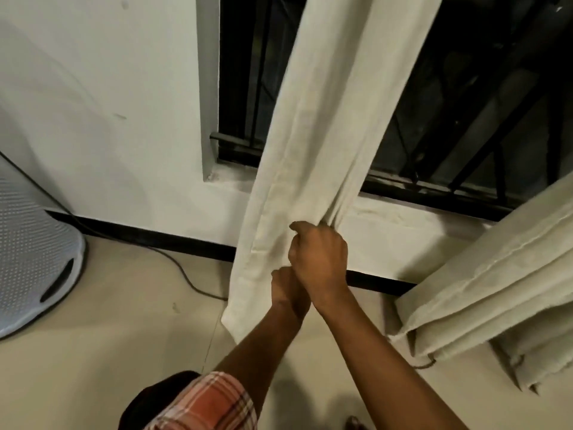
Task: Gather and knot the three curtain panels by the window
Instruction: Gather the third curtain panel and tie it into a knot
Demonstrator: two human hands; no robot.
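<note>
A cream curtain panel (322, 125) hangs in front of the dark window and reaches down to the floor in the middle of the view. My right hand (321, 259) grips its gathered folds about level with the wall below the sill. My left hand (283, 285) sits just beneath and partly behind the right one, its fingers curled into the same cloth; most of it is hidden. A second cream curtain panel (483, 287) hangs loose in folds at the right, its hem near the floor.
The window (465, 103) has black bars and a black frame above a white sill. A white perforated appliance (34, 249) stands on the floor at the left, with a dark cable (179, 268) running along the tiles towards the curtain.
</note>
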